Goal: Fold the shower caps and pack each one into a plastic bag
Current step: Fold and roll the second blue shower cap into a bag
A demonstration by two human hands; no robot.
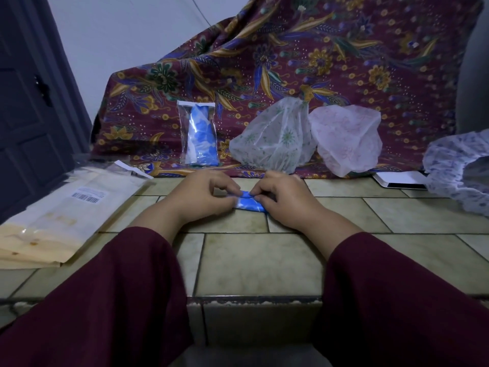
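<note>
A single wide-angle head-worn camera looked forward and down from the person's own position, with both maroon sleeves [111, 295] entering from the bottom edge and the left hand [203, 194] and right hand [283, 200] meeting close to the lens near frame centre. The view faced across the tiled bench [259, 260] toward a patterned cloth [291, 62] draped upright at the far edge, with a dark door [26, 115] at the left margin. Straight lines bowed toward the frame edges, and no second view was supplied.
</note>
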